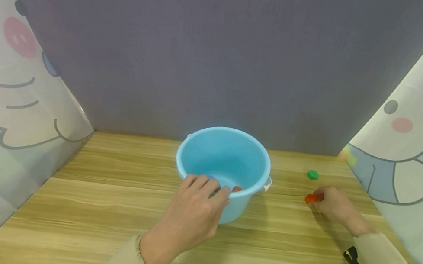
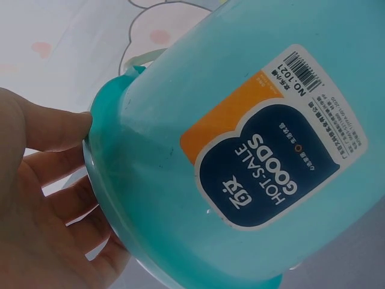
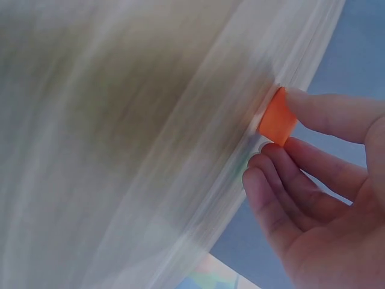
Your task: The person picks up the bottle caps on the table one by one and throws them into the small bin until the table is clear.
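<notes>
A light blue plastic bucket (image 1: 238, 205) stands upright on the table. My left hand (image 1: 196, 211) grips its near rim, the fingers over the edge and the thumb on the outer wall; the left wrist view shows a printed label (image 2: 274, 144) on that wall. Inside lie a reddish piece (image 1: 236, 189) and a bit of something blue, both mostly hidden. Off to the right, my right hand (image 1: 336, 206) pinches an orange bottle cap (image 3: 278, 117) between thumb and index finger at the tabletop. Just behind it lies a green bottle cap (image 1: 313, 175).
The wood-grain table (image 1: 109, 207) ends at a dark grey back panel (image 1: 220, 54). Side panels with cartoon prints (image 1: 404, 128) rise at left and right. A white handle joint (image 1: 268, 184) sticks out from the bucket's right side. A black piece (image 1: 352, 257) sits by my right sleeve.
</notes>
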A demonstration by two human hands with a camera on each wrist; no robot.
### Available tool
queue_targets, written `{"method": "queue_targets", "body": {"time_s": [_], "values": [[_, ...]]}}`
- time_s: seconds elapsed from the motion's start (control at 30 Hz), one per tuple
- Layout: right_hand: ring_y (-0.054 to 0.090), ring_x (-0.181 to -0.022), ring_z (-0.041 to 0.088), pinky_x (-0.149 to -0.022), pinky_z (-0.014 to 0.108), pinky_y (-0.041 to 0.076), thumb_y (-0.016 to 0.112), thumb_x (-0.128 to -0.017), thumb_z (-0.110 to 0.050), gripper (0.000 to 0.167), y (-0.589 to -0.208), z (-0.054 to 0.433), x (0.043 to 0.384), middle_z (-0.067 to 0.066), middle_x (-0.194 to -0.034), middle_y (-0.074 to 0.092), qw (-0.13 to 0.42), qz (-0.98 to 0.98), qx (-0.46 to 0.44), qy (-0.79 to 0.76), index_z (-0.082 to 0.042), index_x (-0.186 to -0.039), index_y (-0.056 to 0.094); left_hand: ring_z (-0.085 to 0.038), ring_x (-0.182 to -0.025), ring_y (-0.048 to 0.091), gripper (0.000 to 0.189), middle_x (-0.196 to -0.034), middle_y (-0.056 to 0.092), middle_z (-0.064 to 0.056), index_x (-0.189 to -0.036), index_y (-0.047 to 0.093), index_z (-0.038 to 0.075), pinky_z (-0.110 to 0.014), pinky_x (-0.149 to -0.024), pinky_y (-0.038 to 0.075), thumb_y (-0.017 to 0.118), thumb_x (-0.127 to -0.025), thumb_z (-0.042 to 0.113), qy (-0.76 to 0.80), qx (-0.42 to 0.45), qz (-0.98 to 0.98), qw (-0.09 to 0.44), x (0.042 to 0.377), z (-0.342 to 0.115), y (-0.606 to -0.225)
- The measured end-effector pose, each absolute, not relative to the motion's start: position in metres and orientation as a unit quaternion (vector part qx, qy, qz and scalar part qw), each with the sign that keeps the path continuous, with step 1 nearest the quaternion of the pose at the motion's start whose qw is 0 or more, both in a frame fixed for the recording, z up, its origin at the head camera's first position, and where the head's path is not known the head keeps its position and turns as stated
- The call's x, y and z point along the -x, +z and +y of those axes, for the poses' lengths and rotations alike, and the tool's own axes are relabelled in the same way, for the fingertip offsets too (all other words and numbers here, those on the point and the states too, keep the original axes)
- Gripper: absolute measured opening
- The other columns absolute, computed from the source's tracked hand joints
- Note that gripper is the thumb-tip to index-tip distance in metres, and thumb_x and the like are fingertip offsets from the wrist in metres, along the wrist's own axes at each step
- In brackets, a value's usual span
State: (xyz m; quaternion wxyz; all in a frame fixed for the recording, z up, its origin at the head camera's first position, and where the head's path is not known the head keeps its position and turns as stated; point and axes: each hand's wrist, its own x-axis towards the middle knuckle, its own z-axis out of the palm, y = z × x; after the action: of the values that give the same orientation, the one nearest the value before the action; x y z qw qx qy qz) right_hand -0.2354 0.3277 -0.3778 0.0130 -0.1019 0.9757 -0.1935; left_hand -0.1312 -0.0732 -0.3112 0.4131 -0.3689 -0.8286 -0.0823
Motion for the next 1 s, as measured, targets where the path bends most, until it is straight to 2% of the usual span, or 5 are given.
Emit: {"method": "queue_targets", "body": {"time_s": [0.33, 0.67, 1.0], "values": [[0.065, -0.084, 0.031, -0.075, 0.049, 0.054, 0.078, -0.081, -0.016, 0.037, -0.375, 0.325, 0.236, 0.018, -0.094, 0.071, 0.027, 0.975, 0.099, -0.197, 0.012, -0.103, 0.068, -0.02, -0.073, 0.054, 0.007, -0.076, 0.055, 0.0, -0.09, 0.067, 0.012, -0.033, -0.072, 0.044, 0.073, -0.088, 0.016, -0.084, 0.366, -0.833, 0.406, 0.13, -0.073, -0.312], [0.065, -0.082, 0.026, -0.072, 0.043, 0.054, 0.077, -0.082, -0.017, 0.043, -0.372, 0.32, 0.234, 0.019, -0.097, 0.071, 0.024, 0.974, 0.092, -0.207, 0.012, -0.111, 0.066, -0.02, -0.072, 0.055, 0.007, -0.075, 0.056, 0.0, -0.09, 0.068, 0.012, -0.033, -0.071, 0.044, 0.073, -0.087, 0.015, -0.082, 0.368, -0.827, 0.417, 0.131, -0.072, -0.311], [0.069, -0.091, 0.035, -0.075, 0.049, 0.056, 0.075, -0.087, -0.02, 0.041, -0.368, 0.309, 0.232, 0.024, -0.106, 0.07, 0.002, 0.969, 0.099, -0.228, 0.01, -0.114, 0.067, -0.02, -0.074, 0.055, 0.008, -0.076, 0.057, 0.0, -0.092, 0.069, 0.012, -0.033, -0.073, 0.044, 0.074, -0.087, 0.016, -0.082, 0.366, -0.831, 0.41, 0.13, -0.072, -0.312]]}}
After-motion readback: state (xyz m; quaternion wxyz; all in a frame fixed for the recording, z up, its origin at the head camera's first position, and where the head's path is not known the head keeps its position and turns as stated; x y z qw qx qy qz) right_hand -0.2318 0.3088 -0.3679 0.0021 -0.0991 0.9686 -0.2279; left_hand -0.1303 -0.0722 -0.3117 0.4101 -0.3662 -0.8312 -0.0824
